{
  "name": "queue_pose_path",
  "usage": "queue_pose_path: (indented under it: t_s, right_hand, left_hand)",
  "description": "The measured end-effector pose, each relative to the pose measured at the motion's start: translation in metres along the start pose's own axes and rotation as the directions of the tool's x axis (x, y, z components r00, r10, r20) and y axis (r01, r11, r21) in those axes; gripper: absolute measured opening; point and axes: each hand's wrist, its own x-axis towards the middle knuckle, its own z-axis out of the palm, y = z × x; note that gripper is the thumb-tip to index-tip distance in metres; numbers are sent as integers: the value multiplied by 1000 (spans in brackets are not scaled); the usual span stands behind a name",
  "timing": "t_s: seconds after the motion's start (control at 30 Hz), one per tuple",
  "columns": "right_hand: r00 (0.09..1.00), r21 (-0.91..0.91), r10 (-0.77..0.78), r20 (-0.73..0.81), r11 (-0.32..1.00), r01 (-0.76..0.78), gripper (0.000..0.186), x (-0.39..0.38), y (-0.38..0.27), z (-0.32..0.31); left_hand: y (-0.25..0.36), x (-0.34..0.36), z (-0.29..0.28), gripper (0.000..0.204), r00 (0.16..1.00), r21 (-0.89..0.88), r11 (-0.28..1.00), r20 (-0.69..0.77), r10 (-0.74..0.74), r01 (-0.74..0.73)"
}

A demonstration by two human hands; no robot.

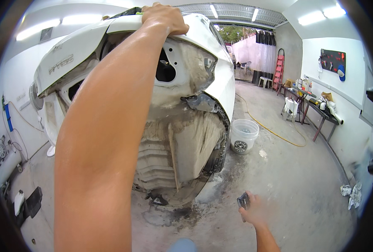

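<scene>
The white car (178, 105) stands ahead of you, left of centre, its rear stripped to grimy inner panels. At the far right, two dark tables (320, 111) carry bottles and tubs whose contents you can't make out. Just right of the car, a translucent bucket (250, 140) stands upright on the floor; something greyish shows inside, unclear. Your left hand (163, 19) bends over the car's top edge; you cannot tell whether it grips anything. Your right hand (254, 206), near right, closes around a small dark block (244, 201).
</scene>
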Motion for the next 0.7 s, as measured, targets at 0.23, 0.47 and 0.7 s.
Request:
queue_pose_path:
  t_s: [0.23,0.47,0.7]
  right_hand:
    - [998,76,-55,24,996,53,81,3,-7,1]
    - [996,152,-90,-28,984,93,79,8,-15,0]
    - [990,175,-133,-39,975,138,76,10,-27,-4]
  left_hand:
    - [1,4,10,49,983,13,1000,-182,-8,10]
    - [0,7,12,54,988,37,999,-153,12,-6]
    - [1,3,9,54,987,67,998,-157,21,-11]
